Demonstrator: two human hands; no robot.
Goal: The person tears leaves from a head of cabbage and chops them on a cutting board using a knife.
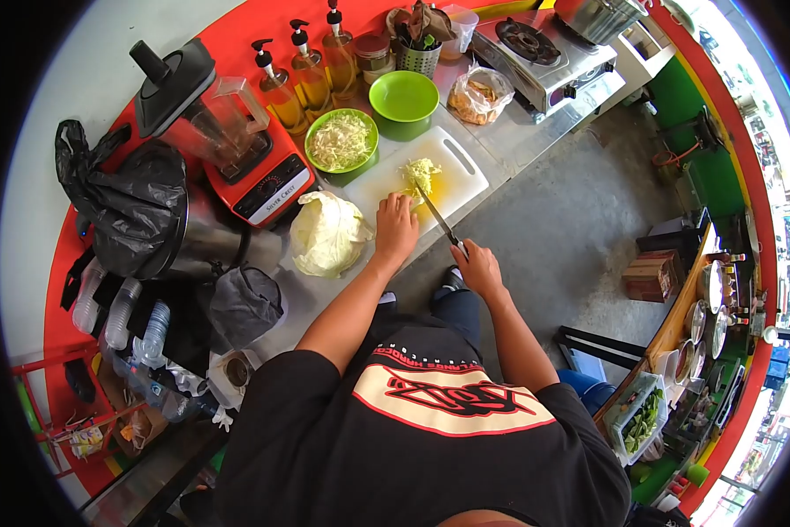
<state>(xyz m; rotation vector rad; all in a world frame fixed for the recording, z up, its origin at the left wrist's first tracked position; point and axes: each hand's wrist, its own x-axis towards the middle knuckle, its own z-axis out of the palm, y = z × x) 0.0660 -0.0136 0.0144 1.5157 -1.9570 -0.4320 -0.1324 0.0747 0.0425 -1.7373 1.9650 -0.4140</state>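
Note:
A knife (436, 213) is gripped by its handle in my right hand (478, 267), with its blade slanting up and left over the white cutting board (462, 182). The tip of the blade meets a small heap of shredded cabbage (422, 169). My left hand (398, 225) is at the board's near edge, its fingers curled over pale cabbage beside the blade; what lies under the fingers is partly hidden. Left of that hand sits a large cut cabbage head (328, 234). Behind it, a green bowl (376, 140) holds more shredded cabbage.
A second green bowl (405, 95) and a plastic bag of food (480, 94) stand behind the board. A red blender (260, 180), pump bottles (311, 77) and a gas stove (544, 58) line the counter. A box (652, 275) stands on the floor to the right.

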